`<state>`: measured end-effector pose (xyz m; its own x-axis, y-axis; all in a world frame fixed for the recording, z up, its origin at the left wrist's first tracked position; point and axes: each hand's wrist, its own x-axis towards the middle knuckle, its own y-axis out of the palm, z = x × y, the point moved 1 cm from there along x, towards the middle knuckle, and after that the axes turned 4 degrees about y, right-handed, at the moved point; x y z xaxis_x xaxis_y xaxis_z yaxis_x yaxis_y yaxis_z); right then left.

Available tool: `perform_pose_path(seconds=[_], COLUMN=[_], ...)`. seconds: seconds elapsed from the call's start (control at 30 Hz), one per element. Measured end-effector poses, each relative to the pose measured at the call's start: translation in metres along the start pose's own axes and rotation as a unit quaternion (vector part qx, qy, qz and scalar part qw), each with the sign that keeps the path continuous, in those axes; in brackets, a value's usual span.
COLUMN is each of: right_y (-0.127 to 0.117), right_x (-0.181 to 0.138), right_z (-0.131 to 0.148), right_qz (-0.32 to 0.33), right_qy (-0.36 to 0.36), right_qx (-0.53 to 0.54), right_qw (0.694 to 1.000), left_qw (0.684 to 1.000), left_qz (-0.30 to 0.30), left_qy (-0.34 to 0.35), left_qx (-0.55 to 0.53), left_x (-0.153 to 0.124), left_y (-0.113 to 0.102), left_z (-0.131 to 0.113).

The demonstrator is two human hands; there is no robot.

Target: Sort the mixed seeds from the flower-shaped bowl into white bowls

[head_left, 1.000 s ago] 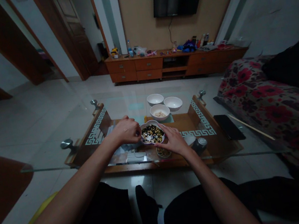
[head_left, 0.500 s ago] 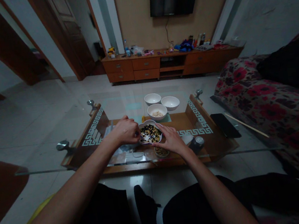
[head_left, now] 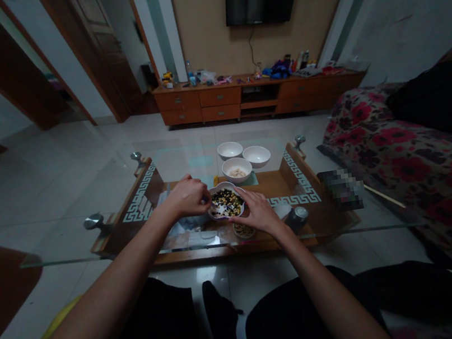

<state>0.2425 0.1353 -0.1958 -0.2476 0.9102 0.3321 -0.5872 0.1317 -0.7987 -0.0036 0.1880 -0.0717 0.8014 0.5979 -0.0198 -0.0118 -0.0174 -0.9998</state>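
A white bowl with a scalloped rim point(head_left: 237, 186) sits on the glass table, holding mixed black and yellow beans or grains point(head_left: 227, 199) with a white patch of bare bottom. My right hand point(head_left: 257, 210) curves round its right side, thumb at the near edge and fingers along the rim. My left hand point(head_left: 191, 195) is closed at the left rim, its fingertips curled down by the beans; what they pinch, if anything, is hidden. Just beneath my right hand is a small dish of brownish grains point(head_left: 244, 231). Behind the scalloped bowl stands a white bowl with pale pieces point(head_left: 237, 169).
Two more white bowls, one at the back left point(head_left: 230, 150) and one at the right point(head_left: 257, 156), stand beyond. A dark can point(head_left: 297, 219) is right of my right hand. A pixelated dark flat object point(head_left: 343, 190) and a thin stick point(head_left: 385, 196) lie further right. The glass tabletop point(head_left: 64, 253) has exposed edges.
My left hand has shifted only very slightly at the rim; my right hand keeps its place. The dark flat object at the right now appears pixelated.
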Motion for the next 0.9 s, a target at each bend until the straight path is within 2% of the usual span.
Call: perform_pose_path(seconds=[0.9], right_y=[-0.0016], right_x=[-0.0005], right_z=[0.0017], right_qz=[0.009], right_qy=[0.000], right_qx=[-0.020], right_qw=[1.000], left_qw=[0.999], left_qz=[0.019], left_qy=[-0.028], left_qx=[0.031], left_x=[-0.0031], left_y=[-0.0019], left_z=[0.0021])
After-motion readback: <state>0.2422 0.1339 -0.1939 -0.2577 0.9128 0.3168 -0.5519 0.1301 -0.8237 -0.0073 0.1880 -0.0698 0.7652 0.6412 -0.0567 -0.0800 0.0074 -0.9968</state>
